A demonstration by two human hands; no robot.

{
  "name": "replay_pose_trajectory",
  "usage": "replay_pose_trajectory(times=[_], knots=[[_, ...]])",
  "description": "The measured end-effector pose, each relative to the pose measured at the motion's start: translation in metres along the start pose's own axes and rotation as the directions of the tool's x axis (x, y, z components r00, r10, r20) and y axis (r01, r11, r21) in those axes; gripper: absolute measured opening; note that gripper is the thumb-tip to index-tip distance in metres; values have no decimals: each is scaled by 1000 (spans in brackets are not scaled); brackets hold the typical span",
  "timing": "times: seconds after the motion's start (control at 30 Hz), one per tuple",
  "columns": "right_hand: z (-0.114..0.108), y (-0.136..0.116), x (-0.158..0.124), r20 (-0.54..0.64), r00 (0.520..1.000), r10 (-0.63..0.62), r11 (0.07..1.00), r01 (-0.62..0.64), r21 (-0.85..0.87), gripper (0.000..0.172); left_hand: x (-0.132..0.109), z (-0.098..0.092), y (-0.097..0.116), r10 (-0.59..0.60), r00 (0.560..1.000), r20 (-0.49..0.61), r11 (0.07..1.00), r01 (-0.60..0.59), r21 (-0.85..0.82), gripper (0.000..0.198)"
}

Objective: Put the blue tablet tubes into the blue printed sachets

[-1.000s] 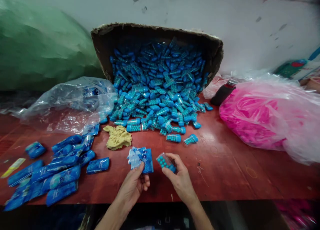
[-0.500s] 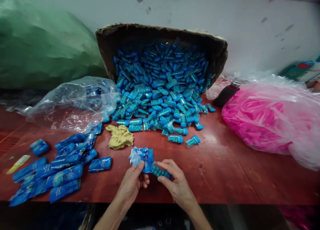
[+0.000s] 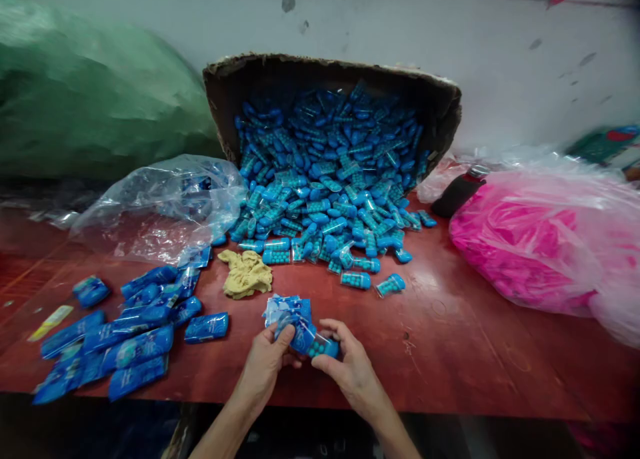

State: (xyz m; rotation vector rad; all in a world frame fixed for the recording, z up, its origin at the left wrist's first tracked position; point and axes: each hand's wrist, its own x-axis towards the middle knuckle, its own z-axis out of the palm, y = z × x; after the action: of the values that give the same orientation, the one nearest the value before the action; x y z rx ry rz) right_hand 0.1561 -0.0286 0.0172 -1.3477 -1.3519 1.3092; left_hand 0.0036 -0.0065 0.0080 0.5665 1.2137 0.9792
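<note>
My left hand (image 3: 267, 359) pinches a blue printed sachet (image 3: 301, 334) between thumb and fingers. My right hand (image 3: 347, 359) is closed on a small clear container with a blue cap and blue-green balls inside (image 3: 323, 347). Its clear end meets the right side of the sachet; whether it sits inside the opening I cannot tell. Just beyond my left hand lies a small stack of flat blue sachets (image 3: 287, 307). A crumpled yellow cloth (image 3: 245, 273) rests behind that stack. Filled blue packets (image 3: 137, 348) lie in a loose pile to the left.
A cardboard box (image 3: 330, 62) on its side spills many ball-filled containers (image 3: 330, 199) onto the red table (image 3: 450, 352). A clear plastic bag (image 3: 160, 206) lies left of it. To the right are a black bottle (image 3: 457, 191) and a bag of pink items (image 3: 525, 246). A green sack (image 3: 100, 92) stands back left.
My right hand has brought the container against the sachet, and its balls are now partly covered. The sachet in my left hand has tilted and come nearer. The whole view has shifted slightly.
</note>
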Motion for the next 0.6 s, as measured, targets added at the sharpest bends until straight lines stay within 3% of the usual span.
replay_pose_trajectory(times=[0.1, 0.17, 0.3, 0.43, 0.53, 0.6], knots=[[14, 1, -2, -113, 992, 54, 997, -61, -53, 27, -1, 6, -1, -58, 997, 42, 989, 63, -134, 31], [20, 0, -5, -122, 992, 30, 998, -37, -58, 29, -2, 6, -1, -93, 994, 49, 980, 100, -171, 26], [14, -2, -7, 89, 995, -40, 987, 25, 159, 38, -3, -4, 2, -186, 972, 144, 963, 209, -171, 20], [6, 7, 1, 286, 957, -48, 866, -103, 489, 41, -6, -13, 7, -197, 926, 323, 952, 260, -164, 17], [10, 12, 8, 304, 952, -32, 757, -175, 629, 66, -7, -11, 7, -198, 899, 391, 935, 293, -199, 15], [13, 14, 10, 274, 962, -18, 744, -170, 647, 77, -8, -10, 5, -222, 880, 421, 924, 327, -196, 15]])
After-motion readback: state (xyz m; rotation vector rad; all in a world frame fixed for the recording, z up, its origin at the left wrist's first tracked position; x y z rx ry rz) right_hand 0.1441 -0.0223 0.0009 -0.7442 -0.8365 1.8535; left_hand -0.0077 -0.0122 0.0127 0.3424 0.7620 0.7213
